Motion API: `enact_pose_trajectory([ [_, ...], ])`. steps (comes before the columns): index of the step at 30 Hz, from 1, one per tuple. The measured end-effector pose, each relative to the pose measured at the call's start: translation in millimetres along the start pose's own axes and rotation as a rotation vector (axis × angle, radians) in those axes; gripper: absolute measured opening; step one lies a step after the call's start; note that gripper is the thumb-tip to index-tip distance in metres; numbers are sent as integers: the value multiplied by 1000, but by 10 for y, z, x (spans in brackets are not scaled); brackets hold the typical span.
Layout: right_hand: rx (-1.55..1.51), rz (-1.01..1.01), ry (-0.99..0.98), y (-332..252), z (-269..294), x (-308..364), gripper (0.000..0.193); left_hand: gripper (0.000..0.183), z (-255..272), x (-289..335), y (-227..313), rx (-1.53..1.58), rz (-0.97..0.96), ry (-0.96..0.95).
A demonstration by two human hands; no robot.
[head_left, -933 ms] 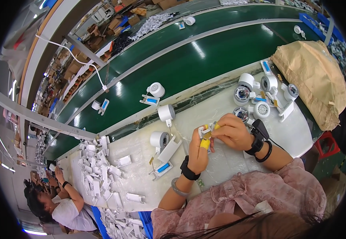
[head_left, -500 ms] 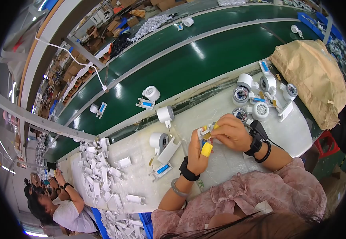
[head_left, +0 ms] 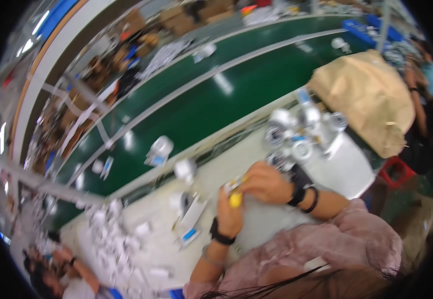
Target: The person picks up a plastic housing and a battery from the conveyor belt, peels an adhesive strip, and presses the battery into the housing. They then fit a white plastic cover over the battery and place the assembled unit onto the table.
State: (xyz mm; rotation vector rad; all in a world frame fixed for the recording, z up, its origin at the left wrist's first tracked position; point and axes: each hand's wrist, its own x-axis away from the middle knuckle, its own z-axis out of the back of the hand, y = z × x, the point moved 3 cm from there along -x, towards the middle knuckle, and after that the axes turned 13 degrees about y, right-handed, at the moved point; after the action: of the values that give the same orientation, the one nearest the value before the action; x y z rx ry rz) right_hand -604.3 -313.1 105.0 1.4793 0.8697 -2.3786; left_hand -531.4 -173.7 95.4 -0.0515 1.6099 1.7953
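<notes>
In front of my body my left hand is closed around a small white part, its thumb tip covered by a yellow finger cot. The fingers of my right hand are pinched at the same part from the right; motion blur hides its detail. Left of my hands lie a white cylindrical housing, a long white plate and a white holder with a blue cylinder. Beyond them another white housing sits at the table edge.
Several white round-headed units crowd the table at right, near a brown paper bag. White plastic pieces are heaped at left. A green conveyor runs behind, carrying a white unit. A co-worker is at lower left.
The whole view has shifted and blurred, with the bench things now further left and lower in it. My hands stay together on the white part.
</notes>
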Motion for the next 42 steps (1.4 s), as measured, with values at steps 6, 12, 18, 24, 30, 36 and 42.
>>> enact_pose_trajectory([
  [6, -83, -79, 18, -94, -125, 25, 14, 33, 100, 62, -54, 52, 210, -23],
  [12, -17, -147, 42, -9, -105, 58, 22, 28, -8, -63, -167, 172, 251, -28],
  [18, 76, -185, 198, 53, 39, -10, 28, 46, 8, -667, -518, 595, 813, 24],
  [24, -10, -166, 126, 3, -132, 70, 30, 42, 330, -1331, -826, 651, 687, 172],
  [30, 20, -133, 81, 22, -115, 66, 17, 49, 861, -833, -23, 109, 295, 294],
  [36, -23, -155, 12, 113, -116, 17, 18, 33, 1429, -142, -186, -322, 229, 280],
  [42, -113, -209, -205, 71, -196, 42, 16, 51, 1069, 325, -62, -1058, -159, 16],
])
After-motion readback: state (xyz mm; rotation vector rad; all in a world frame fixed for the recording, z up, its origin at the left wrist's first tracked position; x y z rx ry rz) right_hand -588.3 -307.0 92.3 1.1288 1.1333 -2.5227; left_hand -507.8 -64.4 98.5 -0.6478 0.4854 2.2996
